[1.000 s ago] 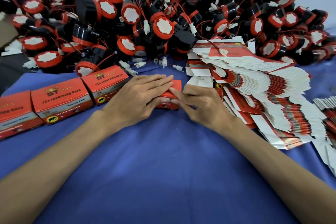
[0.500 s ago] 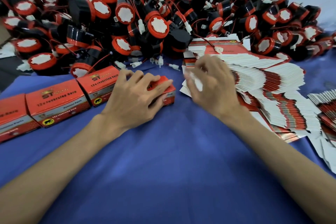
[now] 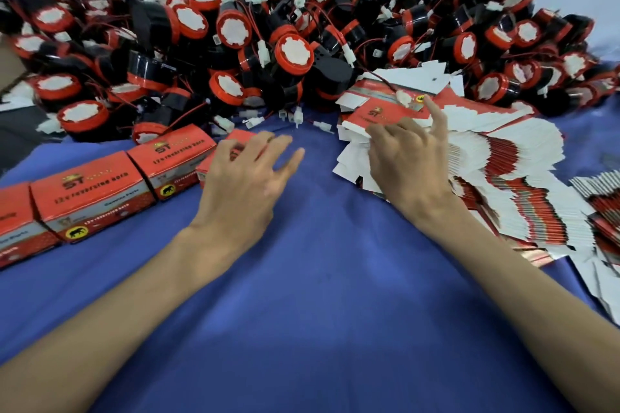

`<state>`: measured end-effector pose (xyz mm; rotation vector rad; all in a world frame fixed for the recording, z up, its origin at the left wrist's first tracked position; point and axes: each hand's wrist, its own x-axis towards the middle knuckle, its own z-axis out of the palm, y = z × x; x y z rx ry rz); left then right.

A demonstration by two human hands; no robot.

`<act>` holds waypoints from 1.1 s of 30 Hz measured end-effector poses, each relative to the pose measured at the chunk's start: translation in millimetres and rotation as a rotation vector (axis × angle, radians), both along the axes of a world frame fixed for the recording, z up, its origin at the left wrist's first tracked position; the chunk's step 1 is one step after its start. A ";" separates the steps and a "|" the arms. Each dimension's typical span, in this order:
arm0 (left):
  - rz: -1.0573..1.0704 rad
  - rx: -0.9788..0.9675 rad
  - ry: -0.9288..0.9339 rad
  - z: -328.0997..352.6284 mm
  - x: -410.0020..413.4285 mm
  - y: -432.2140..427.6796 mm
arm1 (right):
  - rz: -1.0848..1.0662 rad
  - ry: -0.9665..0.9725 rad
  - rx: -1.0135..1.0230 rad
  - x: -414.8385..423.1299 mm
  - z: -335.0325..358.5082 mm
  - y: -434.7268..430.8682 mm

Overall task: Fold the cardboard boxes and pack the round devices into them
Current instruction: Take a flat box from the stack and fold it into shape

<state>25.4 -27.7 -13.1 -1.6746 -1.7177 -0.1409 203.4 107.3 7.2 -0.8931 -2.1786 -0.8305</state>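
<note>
Left hand (image 3: 245, 178) comes up off the newest box (image 3: 242, 137) since half a second ago, fingers now spread and loose, holding nothing, while the right hand (image 3: 407, 161) has pushed further up the stack. Nearest us, both forearms lie across the blue cloth (image 3: 318, 278). Just beyond, that newest box sits closed at the end of the row of finished boxes (image 3: 94, 191), just beside its neighbour.

Over to the right, the fingers curl down on the near edge of the top flat carton (image 3: 379, 114) on the fanned stack of flat cartons (image 3: 503, 157), with the index finger (image 3: 437, 114) lifted clear. The thumb's hidden, so I can't tell if there's a real pinch yet.

Behind it all the pile of round devices (image 3: 295, 50) waits, wires tangled, one white plug (image 3: 402, 97) lying right on that top carton. The step looks like fetching the next blank. To do it well, I'd say: peel off just one sheet by its edge, slide it toward the cloth so the fan doesn't spill, and mind that the plug lead doesn't drag along.
</note>
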 end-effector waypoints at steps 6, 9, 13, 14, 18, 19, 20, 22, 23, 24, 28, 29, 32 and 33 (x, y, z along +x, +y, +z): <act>0.080 0.065 -0.036 4.5 -4.2 1.5 | 0.717 0.277 0.221 -3.7 10.2 -15.3; -0.363 0.211 -0.480 0.9 3.7 2.2 | 0.897 0.495 0.064 -11.0 22.4 -35.3; -0.534 0.366 -1.205 0.3 22.9 0.7 | 0.913 0.887 -0.266 -17.8 39.5 -59.5; -0.530 0.412 -1.286 0.8 22.7 0.3 | 0.880 0.968 -0.343 -19.5 42.3 -61.3; -0.494 0.315 -1.163 0.2 19.2 -0.3 | 0.614 1.180 -0.736 -20.9 32.7 -49.5; -0.469 0.282 -1.091 -0.7 19.8 0.1 | 0.546 1.226 -0.890 -21.7 27.8 -44.9; -0.453 0.269 -1.066 -1.9 19.8 0.7 | 0.487 1.251 -1.052 -22.4 22.7 -41.0; -0.429 0.231 -1.243 -2.0 19.8 1.1 | 0.394 1.190 -1.203 -22.7 11.2 -35.0; -0.425 0.209 -1.389 -1.8 21.1 1.5 | 0.350 1.064 -1.146 -22.6 6.2 -35.0; -0.408 0.227 -1.486 -1.3 21.9 2.2 | 0.321 0.891 -1.048 -22.9 0.7 -37.5; -0.333 0.499 -1.516 -0.8 24.8 6.1 | 0.298 0.279 -0.757 -28.6 -20.0 -61.2; -0.343 0.543 -1.548 -1.0 24.8 6.3 | 0.269 0.183 -0.751 -30.6 -22.6 -66.3; -0.428 0.465 -1.719 1.8 22.8 4.5 | 0.269 0.112 -0.905 -31.5 -22.7 -72.2; -0.457 0.400 -1.829 1.5 22.6 3.6 | 0.301 0.128 -0.926 -31.0 -21.2 -72.0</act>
